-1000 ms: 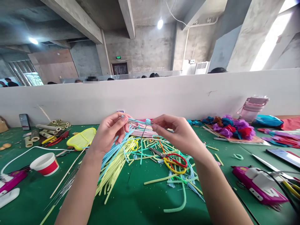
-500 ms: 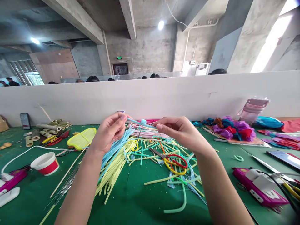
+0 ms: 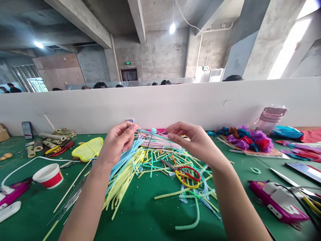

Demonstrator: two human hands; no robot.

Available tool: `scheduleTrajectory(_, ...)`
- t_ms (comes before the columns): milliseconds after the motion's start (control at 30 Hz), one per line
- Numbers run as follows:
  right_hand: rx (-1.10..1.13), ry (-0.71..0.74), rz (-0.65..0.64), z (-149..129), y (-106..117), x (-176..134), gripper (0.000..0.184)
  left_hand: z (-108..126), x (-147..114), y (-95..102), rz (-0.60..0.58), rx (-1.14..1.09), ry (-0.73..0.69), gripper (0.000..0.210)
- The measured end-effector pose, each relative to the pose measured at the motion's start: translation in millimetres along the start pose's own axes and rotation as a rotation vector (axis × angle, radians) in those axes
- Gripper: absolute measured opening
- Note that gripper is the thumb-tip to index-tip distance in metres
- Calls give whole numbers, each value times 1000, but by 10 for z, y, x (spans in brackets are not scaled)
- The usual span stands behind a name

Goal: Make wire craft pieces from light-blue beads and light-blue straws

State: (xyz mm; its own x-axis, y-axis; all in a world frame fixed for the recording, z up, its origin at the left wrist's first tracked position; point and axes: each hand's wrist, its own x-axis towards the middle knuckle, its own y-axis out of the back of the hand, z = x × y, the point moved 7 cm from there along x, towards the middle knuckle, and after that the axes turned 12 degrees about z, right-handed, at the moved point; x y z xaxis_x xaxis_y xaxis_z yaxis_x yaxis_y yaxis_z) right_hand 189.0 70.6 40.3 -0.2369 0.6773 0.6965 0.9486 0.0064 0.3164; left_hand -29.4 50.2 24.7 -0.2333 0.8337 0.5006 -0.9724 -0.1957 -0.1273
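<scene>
My left hand [image 3: 119, 142] is closed in a pinch at one end of a light blue pipe cleaner [image 3: 162, 135], above the middle of the table. The pipe cleaner runs across to the fingertips of my right hand [image 3: 188, 136], which is curled at its other end. A small fluffy light blue ball [image 3: 153, 131] sits between the hands, with a thin dark stem [image 3: 148, 144] hanging below it. Beneath lie light blue pipe cleaners [image 3: 131, 149], a yellow bundle [image 3: 120, 184] and many short cut pieces. Scissors [image 3: 188, 176] with red and yellow handles rest on the pieces.
A paper cup [image 3: 48, 175], a yellow heart-shaped tray [image 3: 88, 149], bamboo pieces [image 3: 54, 136] and thin wires [image 3: 72, 197] lie left. On the right are purple and red fluffy pieces [image 3: 250, 137], a pink bottle [image 3: 271, 118] and a magenta power strip [image 3: 278, 201]. A white partition [image 3: 160, 103] stands behind.
My right index finger has lifted slightly from the thumb. The blue pipe cleaner shows more plainly between the hands. The left hand has hardly moved.
</scene>
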Motion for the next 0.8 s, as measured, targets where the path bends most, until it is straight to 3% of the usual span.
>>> scheduleTrajectory(167, -203, 361, 408, -315, 5, -101, 7, 29, -33, -1, 136, 95, -91, 24)
scheduleTrajectory(267, -341, 575, 478, -441, -137, -208, 8, 48, -76, -23, 172, 138, -113, 25)
scheduleTrajectory(333, -423, 640, 485, -441, -222, -241, 11, 69, -111, -50, 175, 166, -128, 26)
scheduleTrajectory(467, -488, 678, 482, -390, -287, -249, 14, 89, -167, -115, 145, 198, -139, 27)
scheduleTrajectory(600, -411, 675, 465, -416, -250, -238, 12, 81, -170, -125, 145, 199, -144, 26)
scheduleTrajectory(800, -258, 518, 473, -421, -30, -180, 8, 87, -148, -95, 159, 207, -162, 25)
